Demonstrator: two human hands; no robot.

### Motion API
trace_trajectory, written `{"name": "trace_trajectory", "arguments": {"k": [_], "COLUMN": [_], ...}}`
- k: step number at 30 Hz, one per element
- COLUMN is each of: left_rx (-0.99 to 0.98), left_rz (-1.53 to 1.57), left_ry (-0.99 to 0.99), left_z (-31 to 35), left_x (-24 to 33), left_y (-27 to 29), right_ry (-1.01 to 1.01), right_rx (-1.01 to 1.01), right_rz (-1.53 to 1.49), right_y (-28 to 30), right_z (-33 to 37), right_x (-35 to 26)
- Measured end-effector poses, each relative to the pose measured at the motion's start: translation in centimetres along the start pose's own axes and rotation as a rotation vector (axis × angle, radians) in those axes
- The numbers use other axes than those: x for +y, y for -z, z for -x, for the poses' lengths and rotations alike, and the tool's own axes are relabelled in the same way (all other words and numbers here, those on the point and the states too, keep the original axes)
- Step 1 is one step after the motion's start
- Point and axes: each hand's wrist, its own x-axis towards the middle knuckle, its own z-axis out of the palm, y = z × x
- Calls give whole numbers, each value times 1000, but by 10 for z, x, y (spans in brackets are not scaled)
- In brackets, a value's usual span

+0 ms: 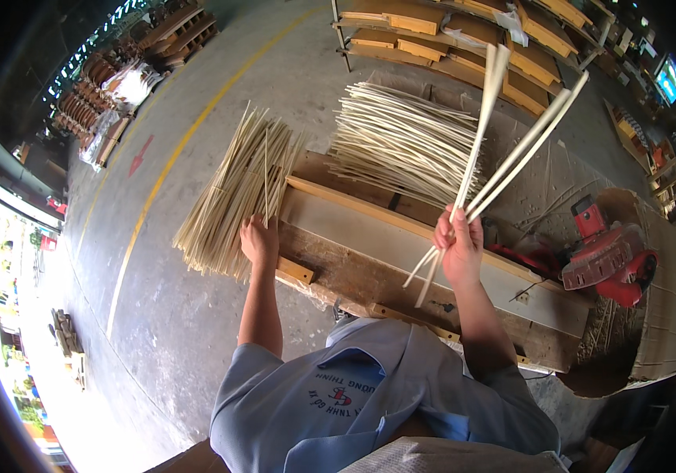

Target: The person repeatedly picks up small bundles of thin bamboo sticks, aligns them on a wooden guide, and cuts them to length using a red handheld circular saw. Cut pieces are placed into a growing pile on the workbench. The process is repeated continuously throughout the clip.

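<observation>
Right hand [458, 236]: closed, pinching a few pale sticks [486, 110] between thumb and fingers. Splayed into a loose fan above the fist, with short tails crossing below it over the bench [338, 268]. Left hand [259, 238]: curled against the right edge of the near pile [224, 197], one single stick [266, 169] standing up from about the fingertips. Cannot tell whether gripped or merely touched.

Next outward: near pile, bundled roughly parallel at the bench's left end, ends uneven. Beyond the bench's far edge, a second heap [405, 138], lying more crosswise. Along the bench, a long pale board [354, 225] beside a wooden rail. To the right, a red power tool [602, 260] next to a cardboard box [665, 292]. Farther off, racks [440, 35] of wooden parts.

Risks, judged: could shed sticks from the right fist if pinch loosens, given the wide fan and low grip point. Could catch lower tails on the rail if brought down flat. Could drag neighbours out of the near pile if pulled sharply, through tangling. Could strike the red tool with long tips on a wide rightward swing.
</observation>
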Motion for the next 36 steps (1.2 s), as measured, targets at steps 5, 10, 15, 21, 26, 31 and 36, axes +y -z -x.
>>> {"name": "trace_trajectory", "arguments": {"k": [5,10,15,21,26,31,36], "left_rx": [-86,13,-76,-626,-777,-1076,-1319], "left_rz": [-16,-118,223,1180,1123,1544,1431], "left_ry": [14,-3,-130,-387,-677,-803,-837], "left_z": [-3,-9,-12,52,112,131,149], "left_x": [-4,-11,22,125,188,222,253], "left_y": [-13,-1,65,71,57,73,80], "right_ry": [148,114,130,-16,-122,-91,176], "right_rx": [154,97,80,-246,-282,-188,-201], "right_rz": [470,590,878,759,678,675,952], "right_y": [-21,-12,17,0,-6,-4,28], "right_z": [6,12,18,9,15,21,19], "right_x": [-10,6,43,49,41,6,4]}}
